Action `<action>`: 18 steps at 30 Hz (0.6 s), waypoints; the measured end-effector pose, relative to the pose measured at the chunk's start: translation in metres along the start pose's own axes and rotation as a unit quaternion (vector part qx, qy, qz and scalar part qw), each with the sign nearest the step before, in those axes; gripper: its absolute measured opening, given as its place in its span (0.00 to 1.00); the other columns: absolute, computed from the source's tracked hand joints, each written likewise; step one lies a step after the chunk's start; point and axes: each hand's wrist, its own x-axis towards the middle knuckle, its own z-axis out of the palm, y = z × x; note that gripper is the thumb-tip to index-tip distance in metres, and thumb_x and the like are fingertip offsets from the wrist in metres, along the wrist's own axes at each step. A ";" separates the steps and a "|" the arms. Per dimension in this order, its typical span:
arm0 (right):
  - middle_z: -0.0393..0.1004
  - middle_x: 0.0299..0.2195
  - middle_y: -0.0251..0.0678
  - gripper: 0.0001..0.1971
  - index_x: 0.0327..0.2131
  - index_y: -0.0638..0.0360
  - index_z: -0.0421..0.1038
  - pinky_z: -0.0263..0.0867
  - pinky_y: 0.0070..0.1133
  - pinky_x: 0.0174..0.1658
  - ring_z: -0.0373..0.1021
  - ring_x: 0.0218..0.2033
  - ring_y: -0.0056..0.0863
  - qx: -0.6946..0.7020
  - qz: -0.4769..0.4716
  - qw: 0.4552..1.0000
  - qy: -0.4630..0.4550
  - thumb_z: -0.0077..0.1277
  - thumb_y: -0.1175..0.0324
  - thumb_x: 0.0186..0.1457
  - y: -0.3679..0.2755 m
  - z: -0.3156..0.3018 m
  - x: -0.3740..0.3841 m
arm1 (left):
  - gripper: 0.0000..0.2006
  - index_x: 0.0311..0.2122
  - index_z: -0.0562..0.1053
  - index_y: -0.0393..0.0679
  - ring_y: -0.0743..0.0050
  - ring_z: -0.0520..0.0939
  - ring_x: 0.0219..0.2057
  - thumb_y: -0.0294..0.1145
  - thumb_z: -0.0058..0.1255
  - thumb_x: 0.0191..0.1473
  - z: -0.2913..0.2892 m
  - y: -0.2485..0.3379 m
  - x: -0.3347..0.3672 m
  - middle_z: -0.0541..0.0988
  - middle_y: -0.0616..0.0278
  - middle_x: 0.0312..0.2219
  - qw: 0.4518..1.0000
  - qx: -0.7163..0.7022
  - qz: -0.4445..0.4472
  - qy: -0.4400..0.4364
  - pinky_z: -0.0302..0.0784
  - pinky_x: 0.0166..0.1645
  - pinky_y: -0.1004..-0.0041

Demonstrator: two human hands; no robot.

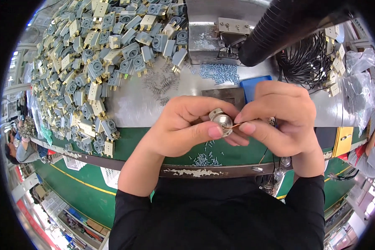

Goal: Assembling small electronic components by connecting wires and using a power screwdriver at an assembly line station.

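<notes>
Above the table's front part, my left hand (pixel 179 125) grips a shiny domed metal cap (pixel 221 118) with small ears on its rim. Its thumb and fingers clasp the cap's edge. Close against the cap's right side, my right hand (pixel 285 112) pinches a thin copper-coloured wire (pixel 236 125) between thumb and forefinger. The wire's tip meets the dome near its middle; whether it passes through a hole there I cannot tell. Behind the hands lies a dark metal block (pixel 223 94), partly hidden by them.
Grey and cream plug housings (pixel 91 66) are heaped at left, beside loose springs (pixel 164 81). Screws (pixel 220 74) lie before a metal machine (pixel 204 37) and near the front edge. A blue tray (pixel 254 83), black cables (pixel 304 62) and a thick black hose (pixel 269 33) stand right.
</notes>
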 end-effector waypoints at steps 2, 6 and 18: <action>0.67 0.17 0.30 0.08 0.28 0.58 0.82 0.55 0.23 0.20 0.65 0.18 0.25 -0.035 -0.009 0.999 -0.011 0.70 0.69 0.44 0.001 0.001 -0.004 | 0.19 0.48 0.79 0.30 0.65 0.89 0.37 0.34 0.63 0.58 -0.013 0.021 0.000 0.87 0.52 0.35 0.980 0.193 -0.004 -0.046 0.83 0.41 0.70; 0.65 0.17 0.29 0.11 0.23 0.54 0.76 0.55 0.24 0.20 0.65 0.17 0.28 -0.102 -0.081 0.991 -0.043 0.72 0.68 0.42 0.004 0.007 -0.005 | 0.16 0.48 0.81 0.37 0.71 0.89 0.36 0.24 0.65 0.52 -0.016 0.025 0.002 0.86 0.56 0.32 0.870 0.476 0.098 -0.083 0.84 0.40 0.70; 0.69 0.17 0.25 0.19 0.19 0.60 0.73 0.49 0.18 0.22 0.58 0.18 0.13 0.213 0.207 0.945 -0.135 0.75 0.63 0.46 0.018 -0.001 -0.007 | 0.07 0.35 0.81 0.34 0.71 0.91 0.31 0.21 0.68 0.52 0.004 -0.001 -0.005 0.88 0.56 0.28 0.912 0.393 0.106 -0.062 0.84 0.35 0.78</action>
